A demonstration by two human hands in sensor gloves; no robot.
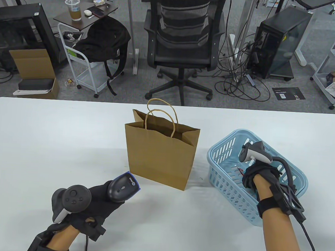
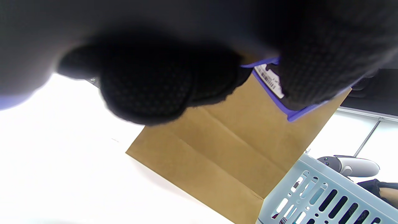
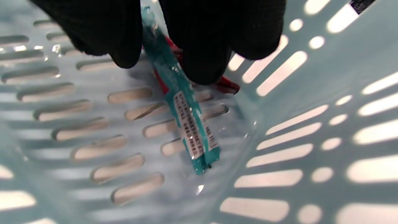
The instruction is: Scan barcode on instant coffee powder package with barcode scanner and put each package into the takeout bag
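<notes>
Left hand [image 1: 94, 203] grips the barcode scanner [image 1: 123, 186] above the near table [image 1: 41, 140], its head aimed toward the takeout bag [image 1: 160, 156]. Right hand [image 1: 256, 176] reaches into the blue basket [image 1: 300, 179], fingers [image 3: 199, 59] pinching a teal coffee stick [image 3: 186, 118]; a red package [image 3: 228, 85] lies beneath. The bag stands upright, open, beside the basket.

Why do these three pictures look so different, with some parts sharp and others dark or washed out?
Table view: evenly lit and sharp, straight edges bowed by a wide lens. Left wrist view: the left hand is a dark, blurred mass close to the lens and the table is blown out white. Right wrist view: the teal packet is fairly clear, its print smeared.
</notes>
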